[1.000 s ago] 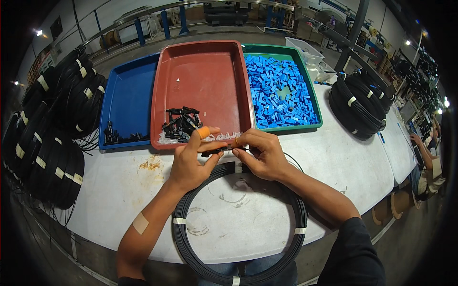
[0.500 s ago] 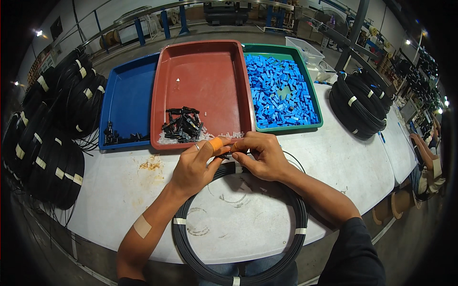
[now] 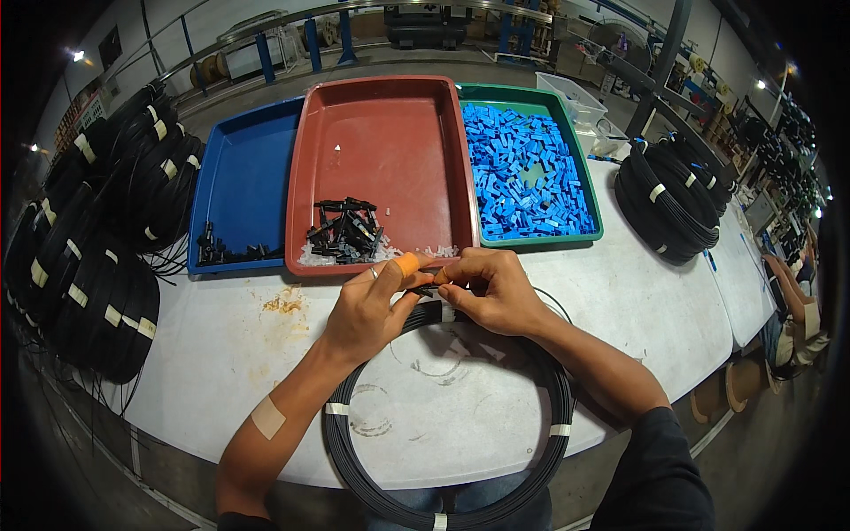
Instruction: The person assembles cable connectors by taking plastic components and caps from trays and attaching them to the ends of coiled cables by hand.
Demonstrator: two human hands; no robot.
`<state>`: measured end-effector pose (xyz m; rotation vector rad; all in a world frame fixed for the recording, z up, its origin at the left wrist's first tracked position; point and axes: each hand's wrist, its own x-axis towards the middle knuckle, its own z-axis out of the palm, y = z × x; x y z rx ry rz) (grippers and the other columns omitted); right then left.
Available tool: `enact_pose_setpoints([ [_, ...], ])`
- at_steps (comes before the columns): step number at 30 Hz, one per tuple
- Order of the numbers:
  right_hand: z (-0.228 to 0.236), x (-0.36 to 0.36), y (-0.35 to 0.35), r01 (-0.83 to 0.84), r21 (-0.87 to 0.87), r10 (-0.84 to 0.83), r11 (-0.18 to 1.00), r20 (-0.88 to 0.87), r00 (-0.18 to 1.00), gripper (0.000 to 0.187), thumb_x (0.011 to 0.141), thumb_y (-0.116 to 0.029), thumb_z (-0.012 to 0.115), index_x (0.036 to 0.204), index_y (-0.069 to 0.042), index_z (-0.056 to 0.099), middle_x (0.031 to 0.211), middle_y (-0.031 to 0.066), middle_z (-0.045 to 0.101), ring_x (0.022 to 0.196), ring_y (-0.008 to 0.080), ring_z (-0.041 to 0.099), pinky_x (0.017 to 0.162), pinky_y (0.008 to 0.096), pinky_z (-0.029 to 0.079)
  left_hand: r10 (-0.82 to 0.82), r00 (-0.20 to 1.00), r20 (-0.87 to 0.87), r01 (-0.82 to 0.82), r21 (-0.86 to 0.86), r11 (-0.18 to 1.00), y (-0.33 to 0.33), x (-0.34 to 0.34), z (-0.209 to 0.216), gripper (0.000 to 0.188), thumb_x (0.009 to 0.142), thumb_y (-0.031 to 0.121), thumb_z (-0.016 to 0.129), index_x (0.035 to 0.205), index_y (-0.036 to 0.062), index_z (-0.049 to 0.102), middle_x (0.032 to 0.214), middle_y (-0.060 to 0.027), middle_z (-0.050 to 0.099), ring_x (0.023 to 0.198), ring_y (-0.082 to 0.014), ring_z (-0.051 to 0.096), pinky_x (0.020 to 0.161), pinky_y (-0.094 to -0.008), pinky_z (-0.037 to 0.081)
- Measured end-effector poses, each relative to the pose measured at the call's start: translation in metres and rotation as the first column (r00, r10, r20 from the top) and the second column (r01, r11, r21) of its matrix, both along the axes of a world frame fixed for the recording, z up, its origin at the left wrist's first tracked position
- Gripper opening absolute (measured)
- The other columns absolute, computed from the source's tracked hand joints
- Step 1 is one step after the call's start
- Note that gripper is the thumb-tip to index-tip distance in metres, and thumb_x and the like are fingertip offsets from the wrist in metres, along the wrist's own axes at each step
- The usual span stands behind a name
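Observation:
My left hand [image 3: 367, 310], with orange covers on its fingers, pinches a small black connector piece [image 3: 423, 291] above the top of the cable coil. Opposite it, my right hand [image 3: 498, 294] is closed in a pinch on the loose end of a thin black cable [image 3: 554, 301], which arches out behind that hand. The fingertips of both hands almost meet, so the exact contact between cable and connector is hidden. Below them lies the black cable coil [image 3: 560, 389], bound with white tape, partly on the table and reaching over its near edge.
Beyond my hands stand a red tray [image 3: 385, 168] with black pieces and small clear parts, a blue tray [image 3: 248, 168] with black parts, and a green tray [image 3: 595, 212] of blue clips. Cable coils [image 3: 97, 301] crowd the left; another coil stack [image 3: 664, 203] sits right.
The view has shifted slightly, moving the trays a little to the right in the picture. Both hands stay together in the same pinch, with only small finger movement.

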<state>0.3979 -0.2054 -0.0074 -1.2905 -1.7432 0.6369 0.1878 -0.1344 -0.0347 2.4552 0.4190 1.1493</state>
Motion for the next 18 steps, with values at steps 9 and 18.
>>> enact_pose_setpoints([
  [9, -0.009, 0.003, 0.002, 0.004, 0.096, -0.009, 0.995, 0.056, 0.998, 0.011, 0.088, -0.005, 0.072, 0.096, 0.001, 0.075, 0.080, 0.0042, 0.060, 0.064, 0.0083, 0.053, 0.054, 0.0249, 0.040, -0.006, 1.000, -0.023, 0.000, -0.231, 0.973, -0.004, 0.001, 0.028, 0.060, 0.079, -0.006, 0.076, 0.131, 0.0001, 0.047, 0.110, -0.0142, 0.073, 0.103, -0.0245, 0.073, 0.092, -0.0324, 0.057],
  [18, -0.002, -0.003, -0.004, -0.023, 0.165, 0.008, 0.986, 0.088, 0.996, 0.011, 0.088, -0.004, 0.071, 0.098, -0.001, 0.075, 0.080, 0.0044, 0.061, 0.063, 0.0083, 0.052, 0.053, 0.0250, 0.040, -0.094, 0.995, 0.035, 0.098, -0.527, 0.844, 0.003, -0.012, 0.027, 0.060, 0.079, -0.006, 0.077, 0.131, 0.0009, 0.048, 0.104, -0.0150, 0.073, 0.106, -0.0186, 0.070, 0.093, -0.0313, 0.055],
])
